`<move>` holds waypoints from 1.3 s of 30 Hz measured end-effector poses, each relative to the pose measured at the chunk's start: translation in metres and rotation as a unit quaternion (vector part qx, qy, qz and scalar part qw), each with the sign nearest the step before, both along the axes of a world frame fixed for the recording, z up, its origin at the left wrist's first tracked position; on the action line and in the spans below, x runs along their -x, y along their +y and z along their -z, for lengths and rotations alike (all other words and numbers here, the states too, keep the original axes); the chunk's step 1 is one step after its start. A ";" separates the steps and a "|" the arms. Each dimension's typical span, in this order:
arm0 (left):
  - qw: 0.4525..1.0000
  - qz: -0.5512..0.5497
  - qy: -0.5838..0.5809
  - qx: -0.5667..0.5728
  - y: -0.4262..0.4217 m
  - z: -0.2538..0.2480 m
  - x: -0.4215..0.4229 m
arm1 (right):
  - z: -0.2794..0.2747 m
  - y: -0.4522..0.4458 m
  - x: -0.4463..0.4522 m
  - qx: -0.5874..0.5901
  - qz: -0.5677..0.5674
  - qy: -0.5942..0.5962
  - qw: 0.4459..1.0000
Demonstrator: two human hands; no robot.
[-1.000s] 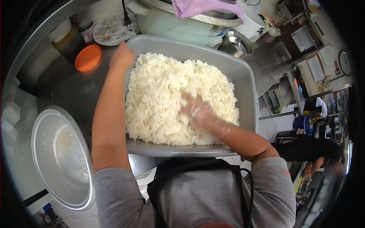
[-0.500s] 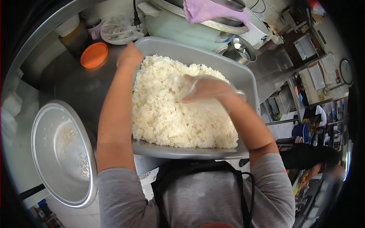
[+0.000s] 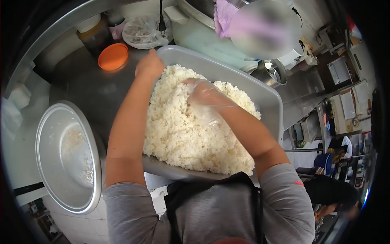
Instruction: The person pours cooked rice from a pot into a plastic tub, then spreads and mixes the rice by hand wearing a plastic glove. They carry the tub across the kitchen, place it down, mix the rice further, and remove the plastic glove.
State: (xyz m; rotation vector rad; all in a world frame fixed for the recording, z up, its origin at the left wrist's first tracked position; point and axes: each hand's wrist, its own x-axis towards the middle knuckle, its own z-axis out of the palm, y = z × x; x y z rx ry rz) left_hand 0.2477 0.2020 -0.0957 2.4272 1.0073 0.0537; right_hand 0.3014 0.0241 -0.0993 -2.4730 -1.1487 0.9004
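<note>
A large grey plastic tub (image 3: 227,61) holds a thick mass of cooked white rice (image 3: 178,138). My left hand (image 3: 150,64) is closed on the tub's far left rim. My right hand (image 3: 201,92), in a loose clear plastic glove (image 3: 209,118), is dug into the rice near the upper middle, its fingers bent into the grains and partly hidden. Left of my left arm, a big metal bowl (image 3: 67,162) stands tilted with a few rice grains stuck inside.
An orange lid (image 3: 113,57) lies on the metal counter (image 3: 87,87). Behind the tub are a plastic-wrapped bowl (image 3: 144,33), a pale green cooker (image 3: 195,36) with a pink cloth (image 3: 222,18), and a steel pot (image 3: 272,73). Another person (image 3: 327,189) stands at the right.
My right hand has moved slightly up and left, from over the rice into it. The rice's near left part looks more loosened. My left hand stays on the rim; the camera view has shifted.
</note>
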 end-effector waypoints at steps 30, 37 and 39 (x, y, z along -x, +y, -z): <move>0.991 0.054 -0.108 -0.062 0.011 0.030 0.005 | -0.071 -0.204 0.052 -0.092 -0.061 -0.188 0.976; 0.994 0.003 -0.071 -0.081 0.010 0.037 0.026 | -0.029 -0.266 0.038 -0.221 0.117 -0.153 0.956; 0.995 -0.023 -0.070 -0.070 -0.004 0.029 0.028 | -0.041 -0.279 0.020 -0.089 0.300 -0.228 0.922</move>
